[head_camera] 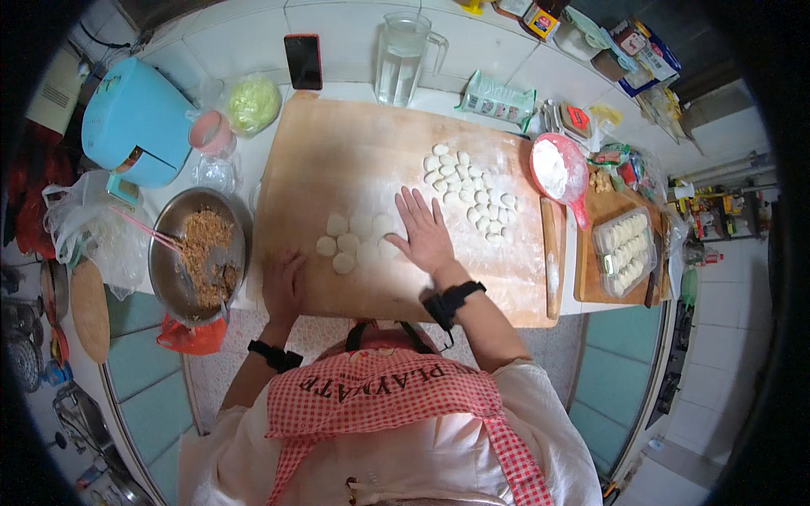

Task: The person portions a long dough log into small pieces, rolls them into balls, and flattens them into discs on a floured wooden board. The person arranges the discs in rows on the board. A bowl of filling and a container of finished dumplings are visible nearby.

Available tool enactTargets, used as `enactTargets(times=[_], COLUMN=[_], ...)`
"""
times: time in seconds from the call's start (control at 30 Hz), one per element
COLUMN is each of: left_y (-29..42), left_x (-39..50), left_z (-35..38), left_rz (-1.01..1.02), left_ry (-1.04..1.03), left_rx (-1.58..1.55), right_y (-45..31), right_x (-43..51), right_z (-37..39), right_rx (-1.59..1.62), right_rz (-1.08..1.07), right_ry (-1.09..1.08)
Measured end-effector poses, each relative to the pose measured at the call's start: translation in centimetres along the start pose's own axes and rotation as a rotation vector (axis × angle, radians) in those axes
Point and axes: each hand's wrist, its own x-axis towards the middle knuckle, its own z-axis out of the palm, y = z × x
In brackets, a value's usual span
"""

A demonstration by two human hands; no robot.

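My right hand (425, 233) lies palm down, fingers spread, on a floured wooden board (329, 139). Its thumb reaches to the right edge of a cluster of flattened dough rounds (348, 243); whether dough lies under the palm is hidden. Beyond the fingertips, to the right, many small unflattened dough pieces (482, 210) are scattered in flour. My left hand (283, 288) rests at the front left of the board with nothing seen in it, left of the rounds. A wooden rolling pin (550, 259) lies along the board's right edge.
At left stands a steel bowl (168, 212) of minced filling with pink chopsticks (142, 226). A red scoop of flour (557, 166) overlaps the board's right corner. A lidded plastic box of dumplings (623, 253) sits farther right. Behind are a water pitcher (400, 63) and a phone (303, 62).
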Motion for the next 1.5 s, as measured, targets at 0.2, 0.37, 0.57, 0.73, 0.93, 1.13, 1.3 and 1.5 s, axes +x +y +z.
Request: enactTargets(times=[0.2, 0.37, 0.57, 0.73, 0.93, 1.13, 1.3, 1.5], left_y=[0.4, 0.8, 0.8, 0.4, 0.2, 0.3, 0.5, 0.4], left_x=[0.1, -0.1, 0.0, -0.1, -0.3, -0.3, -0.2, 0.3], left_z=[0.1, 0.1, -0.1, 0.1, 0.2, 0.1, 0.1, 0.0], left_rz=[-0.042, -0.061, -0.032, -0.022, -0.003, -0.043, -0.015, -0.023], left_ry=[-0.005, 0.012, 0.028, 0.02, 0.036, 0.002, 0.02, 0.025], left_rx=[-0.02, -0.057, 0.002, -0.017, -0.034, 0.015, -0.021, -0.009], right_y=[2.4, 1.9, 2.3, 4.9, 1.6, 1.0, 1.0, 0.6], right_x=[-0.4, -6.2, -4.1, -0.1, -5.8, -8.5, -3.4, -0.1], right_z=[0.6, -2.1, -1.7, -2.1, -0.9, -1.1, -1.4, 0.4], right_rx=[0.482, 1.015, 0.696, 0.293, 0.308, 0.205, 0.079, 0.037], right_rz=[0.116, 0.827, 0.416, 0.476, 0.374, 0.269, 0.118, 0.091], right_ry=[0.205, 0.347, 0.549, 0.408, 0.311, 0.293, 0.385, 0.055])
